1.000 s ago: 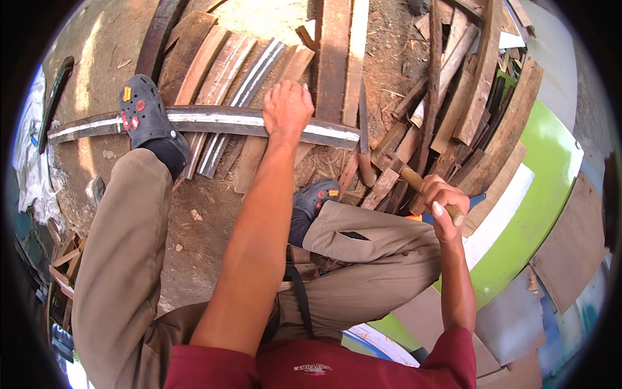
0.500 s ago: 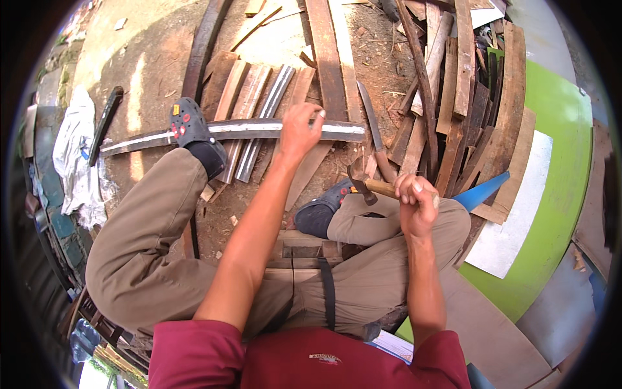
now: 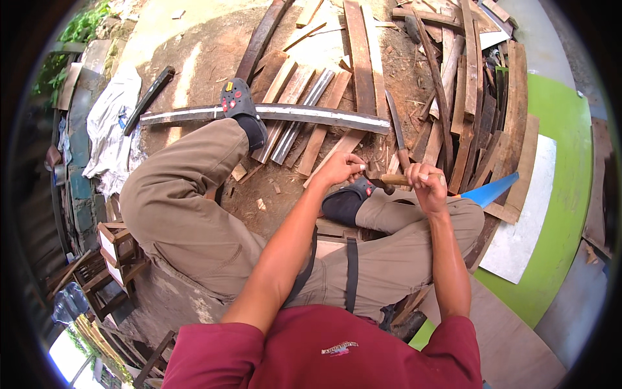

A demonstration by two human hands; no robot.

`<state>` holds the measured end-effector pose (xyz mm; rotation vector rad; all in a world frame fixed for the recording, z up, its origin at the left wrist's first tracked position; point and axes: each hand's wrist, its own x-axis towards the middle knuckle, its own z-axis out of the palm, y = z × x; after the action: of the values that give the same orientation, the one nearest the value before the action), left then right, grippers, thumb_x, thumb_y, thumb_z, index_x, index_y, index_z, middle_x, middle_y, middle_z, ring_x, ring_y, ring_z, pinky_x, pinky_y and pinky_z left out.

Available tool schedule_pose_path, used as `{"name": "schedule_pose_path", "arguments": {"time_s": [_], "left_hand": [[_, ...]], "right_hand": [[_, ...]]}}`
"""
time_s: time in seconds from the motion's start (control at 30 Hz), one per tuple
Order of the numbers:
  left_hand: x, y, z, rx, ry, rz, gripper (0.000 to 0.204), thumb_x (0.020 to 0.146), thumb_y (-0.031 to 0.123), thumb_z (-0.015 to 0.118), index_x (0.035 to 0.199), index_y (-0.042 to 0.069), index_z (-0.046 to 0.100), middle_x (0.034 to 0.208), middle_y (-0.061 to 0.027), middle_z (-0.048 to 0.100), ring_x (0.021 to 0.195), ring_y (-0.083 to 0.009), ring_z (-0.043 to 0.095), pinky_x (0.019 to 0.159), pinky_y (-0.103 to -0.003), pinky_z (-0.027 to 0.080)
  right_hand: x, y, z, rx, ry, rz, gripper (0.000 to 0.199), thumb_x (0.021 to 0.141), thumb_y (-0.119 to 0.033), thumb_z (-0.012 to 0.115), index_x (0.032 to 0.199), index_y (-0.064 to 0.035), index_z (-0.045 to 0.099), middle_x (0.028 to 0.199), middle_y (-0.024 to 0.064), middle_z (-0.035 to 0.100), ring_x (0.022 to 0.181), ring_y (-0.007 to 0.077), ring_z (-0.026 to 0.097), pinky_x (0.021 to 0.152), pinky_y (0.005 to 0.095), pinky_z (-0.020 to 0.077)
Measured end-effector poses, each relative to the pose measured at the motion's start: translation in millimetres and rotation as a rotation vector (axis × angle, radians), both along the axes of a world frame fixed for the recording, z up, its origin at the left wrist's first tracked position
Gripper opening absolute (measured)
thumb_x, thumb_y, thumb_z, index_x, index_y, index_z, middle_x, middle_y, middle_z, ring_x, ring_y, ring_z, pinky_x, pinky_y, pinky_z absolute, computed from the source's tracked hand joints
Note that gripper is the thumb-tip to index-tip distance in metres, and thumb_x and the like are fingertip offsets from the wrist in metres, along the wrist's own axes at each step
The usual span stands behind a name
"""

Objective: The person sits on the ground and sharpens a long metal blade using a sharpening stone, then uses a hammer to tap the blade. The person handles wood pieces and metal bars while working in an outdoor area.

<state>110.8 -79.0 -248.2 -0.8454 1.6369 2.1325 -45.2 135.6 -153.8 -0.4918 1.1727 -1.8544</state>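
Note:
My right hand (image 3: 427, 187) is wrapped round the wooden handle of a claw hammer (image 3: 392, 179), above my bent right leg. Close beside the hammer's head, my left hand (image 3: 343, 170) has its fingertips pinched together; whatever they hold, if anything, is too small to make out. Beyond the hands a long dark wooden strip with a white stripe (image 3: 330, 117) lies across several planks (image 3: 285, 104). My left foot, in a dark clog (image 3: 238, 100), presses on that strip. My other clog (image 3: 359, 189) is partly hidden behind the hammer.
A long knife (image 3: 396, 126) lies right of the planks. A blue saw blade (image 3: 490, 191) sticks out past my right knee. Piled wood scraps (image 3: 466, 110), a white sheet (image 3: 526, 214) and a green board (image 3: 570, 168) fill the right side. White cloth (image 3: 116, 123) lies at left.
My left hand has left the striped strip and come right and nearer, up to the hammer's head. The hammer stays in my right hand. The whole view has shifted.

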Motion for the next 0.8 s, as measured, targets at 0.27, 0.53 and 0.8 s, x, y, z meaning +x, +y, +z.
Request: {"name": "schedule_pose_path", "arguments": {"time_s": [0.27, 0.53, 0.8], "left_hand": [[0.3, -35.8, 38.7, -0.508, 0.08, -0.551, 0.023, 0.092, 0.023, 0.07, 0.101, 0.002, 0.076, 0.083, -0.0115, 0.074, 0.074, -0.0199, 0.069, 0.071, -0.039, 0.054], [19.7, -103.2, 92.1, -0.206, 0.097, 0.075, 0.028, 0.097, 0.032, 0.071, 0.105, 0.005, 0.072, 0.086, -0.0015, 0.071, 0.078, -0.0093, 0.066, 0.066, -0.028, 0.053], [20.1, -207.3, 217.3, -1.149, 0.049, -0.277, 0.06, 0.099, 0.057, 0.058, 0.12, 0.003, 0.069, 0.111, -0.0161, 0.073, 0.105, -0.0279, 0.069, 0.09, -0.042, 0.055]], "right_hand": [[22.8, -8.5, 16.6, -0.005, 0.053, 0.106, 0.026, 0.086, -0.013, 0.056, 0.065, -0.0042, 0.045, 0.067, 0.0064, 0.046, 0.069, 0.0192, 0.044, 0.069, 0.0325, 0.0376], [46.2, -17.3, 28.7, 0.177, 0.334, 0.132, 0.028, 0.09, -0.011, 0.06, 0.066, -0.0038, 0.049, 0.066, 0.0035, 0.05, 0.066, 0.0143, 0.046, 0.066, 0.0292, 0.038], [41.8, -27.2, 2.4, 0.533, 0.326, -0.337, 0.044, 0.105, -0.033, 0.06, 0.072, -0.0058, 0.054, 0.071, -0.0025, 0.05, 0.068, 0.0077, 0.042, 0.064, 0.0273, 0.0362]]}}
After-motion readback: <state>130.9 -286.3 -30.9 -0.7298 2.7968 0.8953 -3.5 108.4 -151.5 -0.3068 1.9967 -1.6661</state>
